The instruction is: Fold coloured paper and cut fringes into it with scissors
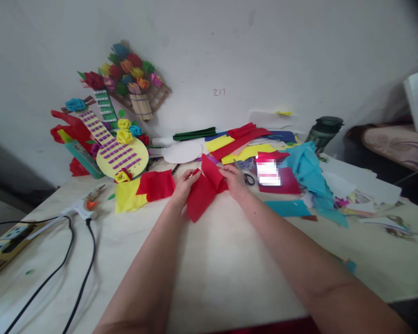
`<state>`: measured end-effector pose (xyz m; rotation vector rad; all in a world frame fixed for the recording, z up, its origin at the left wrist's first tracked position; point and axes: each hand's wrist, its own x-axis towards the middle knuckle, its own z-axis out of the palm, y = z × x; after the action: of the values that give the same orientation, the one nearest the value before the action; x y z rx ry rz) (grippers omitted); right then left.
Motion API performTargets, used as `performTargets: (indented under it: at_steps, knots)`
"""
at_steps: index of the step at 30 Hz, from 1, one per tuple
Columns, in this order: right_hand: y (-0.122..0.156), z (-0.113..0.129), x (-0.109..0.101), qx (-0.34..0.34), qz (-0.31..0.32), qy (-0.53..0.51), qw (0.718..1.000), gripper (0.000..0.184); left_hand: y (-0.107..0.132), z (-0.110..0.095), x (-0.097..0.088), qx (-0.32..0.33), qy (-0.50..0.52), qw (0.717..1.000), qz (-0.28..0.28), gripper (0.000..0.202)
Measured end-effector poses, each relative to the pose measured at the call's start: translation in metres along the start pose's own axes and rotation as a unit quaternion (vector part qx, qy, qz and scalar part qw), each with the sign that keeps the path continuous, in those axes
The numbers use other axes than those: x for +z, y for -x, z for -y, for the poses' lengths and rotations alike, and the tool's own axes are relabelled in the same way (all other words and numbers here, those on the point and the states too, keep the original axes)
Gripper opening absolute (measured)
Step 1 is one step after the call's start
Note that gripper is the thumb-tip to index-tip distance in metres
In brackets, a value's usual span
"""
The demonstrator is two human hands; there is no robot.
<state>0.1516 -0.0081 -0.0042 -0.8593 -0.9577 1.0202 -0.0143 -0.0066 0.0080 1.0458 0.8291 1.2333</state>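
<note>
Evidently, a red crepe-paper piece [201, 197] is pinched between both hands, over the middle of the counter [223, 264].
On the wall [195, 41], small red handwriting seems to read "217"; the label-like patch on the dark red packet [285, 183] is pixelated past reading. The matt red paper is folded, one flap standing up, one corner pointing nearward; the left hand's [184, 185] grip pinches its upper left edge, the right hand's [234, 182] the raised flap. Pale countertop stretches between the forearms to the near edge; scissors [249, 179] lie just beyond the right hand, yellow crepe paper [127, 198] farther left.
</note>
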Motion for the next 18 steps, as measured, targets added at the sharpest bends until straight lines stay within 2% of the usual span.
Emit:
performTargets:
  at_steps: [3, 7, 12, 15, 18]
  knots:
    - [0.0, 0.001, 0.0, 0.026, 0.042, -0.092, 0.994, 0.012, -0.004, 0.002, -0.002, -0.002, -0.009, 1.0, -0.024, 0.043]
    - [0.003, 0.009, -0.001, 0.038, 0.075, -0.108, 0.991, 0.011, -0.004, -0.001, -0.005, 0.042, 0.0, 0.998, -0.05, 0.058]
    - [0.004, 0.017, -0.004, 0.053, 0.111, -0.044, 0.991, 0.016, 0.0, -0.003, -0.005, 0.019, -0.018, 1.0, 0.016, 0.033]
    - [0.004, 0.018, -0.007, 0.044, 0.098, -0.055, 0.993, 0.02, -0.001, 0.0, -0.006, 0.043, -0.022, 0.999, -0.001, 0.028]
    - [0.003, 0.017, -0.007, 0.055, 0.113, -0.075, 0.989, 0.022, -0.004, 0.004, -0.007, 0.086, -0.027, 0.996, -0.02, 0.027]
